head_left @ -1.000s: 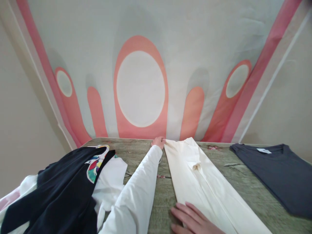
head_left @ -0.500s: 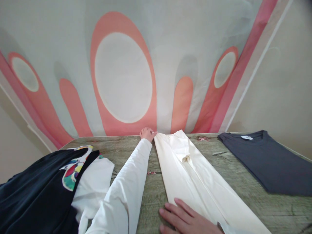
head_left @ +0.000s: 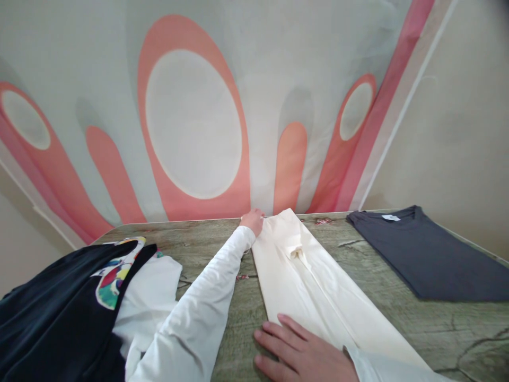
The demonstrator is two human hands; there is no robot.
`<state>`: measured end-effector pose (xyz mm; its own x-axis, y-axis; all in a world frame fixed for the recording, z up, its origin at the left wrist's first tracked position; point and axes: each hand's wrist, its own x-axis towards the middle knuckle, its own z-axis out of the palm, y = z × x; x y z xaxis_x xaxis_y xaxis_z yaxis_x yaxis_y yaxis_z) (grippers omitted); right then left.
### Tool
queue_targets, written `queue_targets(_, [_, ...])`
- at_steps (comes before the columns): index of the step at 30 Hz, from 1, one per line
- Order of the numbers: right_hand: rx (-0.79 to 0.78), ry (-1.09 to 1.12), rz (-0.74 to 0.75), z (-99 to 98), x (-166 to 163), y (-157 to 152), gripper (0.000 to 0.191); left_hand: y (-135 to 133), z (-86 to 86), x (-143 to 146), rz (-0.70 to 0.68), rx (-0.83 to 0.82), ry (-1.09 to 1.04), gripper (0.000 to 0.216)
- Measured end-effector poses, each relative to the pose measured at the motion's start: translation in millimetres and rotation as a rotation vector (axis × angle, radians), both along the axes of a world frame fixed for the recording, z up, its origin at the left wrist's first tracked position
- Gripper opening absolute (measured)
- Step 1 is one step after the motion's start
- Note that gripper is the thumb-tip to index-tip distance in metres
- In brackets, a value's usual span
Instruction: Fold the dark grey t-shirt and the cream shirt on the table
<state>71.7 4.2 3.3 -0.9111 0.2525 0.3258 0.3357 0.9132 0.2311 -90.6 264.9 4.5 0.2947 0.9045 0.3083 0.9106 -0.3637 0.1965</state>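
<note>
A cream T-shirt (head_left: 318,286) lies lengthwise on the table, its sides folded in and one short sleeve turned back on top. At its far left corner my left hand (head_left: 253,220) is closed on the fabric, fingertips partly hidden. My right hand (head_left: 296,350) rests flat on the shirt's near left part, fingers spread and reaching past the edge onto the wood.
A folded dark grey T-shirt (head_left: 433,254) lies at the right. On the left are a black garment with a colourful print (head_left: 59,307) and a white garment (head_left: 149,297) in a loose pile. Behind the wooden table (head_left: 214,241) stands a patterned wall (head_left: 262,69).
My left hand has shifted slightly right over the corner of the cream T-shirt. My right hand stays flat on the shirt. The whole view has swung a little.
</note>
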Motion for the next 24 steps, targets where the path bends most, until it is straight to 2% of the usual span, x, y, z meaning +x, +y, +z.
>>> queue_targets(2, [-0.017,0.005,-0.005,-0.2,0,-1,0.035,-6,-5.3,14,-0.056,-0.035,0.030,0.026])
queue_targets(5, [-0.022,0.017,-0.025,-0.7,0,-3,0.035,-14,-16.3,24,-0.047,-0.060,0.063,0.038])
queue_targets(11, [-0.021,0.038,-0.048,-6.2,0,-4,0.036,-16,-33.4,6,0.034,-0.120,0.116,0.063])
queue_targets(17, [-0.018,0.037,-0.043,-6.4,1,-4,0.036,-6,-33.2,-13,0.175,-0.130,0.093,0.047])
queue_targets(24, [-0.003,0.044,-0.028,-2.8,0,-3,0.035,0,-23.7,-37,0.459,-0.031,-0.067,0.039])
